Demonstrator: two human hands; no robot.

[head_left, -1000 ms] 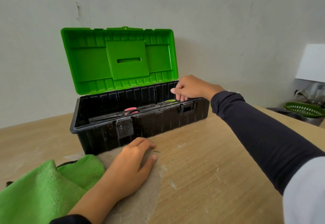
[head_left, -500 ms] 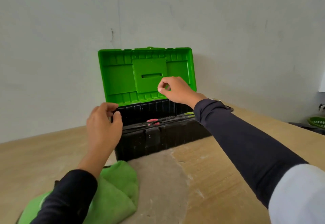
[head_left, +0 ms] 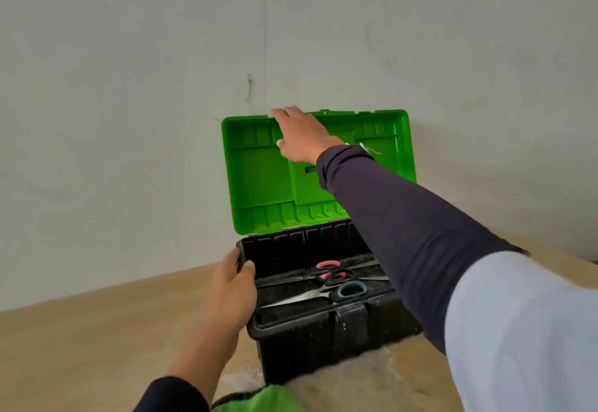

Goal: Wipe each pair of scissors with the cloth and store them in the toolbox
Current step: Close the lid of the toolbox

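No text, label, brand, number or sign can be read anywhere in the view. The green lid (head_left: 259, 172) of the toolbox (head_left: 323, 340) is seen to carry only moulded ribs and a slot, with no lettering.

Light wooden table (head_left: 81, 347) with a worn grey patch (head_left: 349, 382), plain wall (head_left: 129, 88)

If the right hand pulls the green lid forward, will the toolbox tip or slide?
Probably neither: the left hand grips the black toolbox at its left rim. The green lid looks like thin ribbed plastic, so likely light. The right hand is on its top edge.
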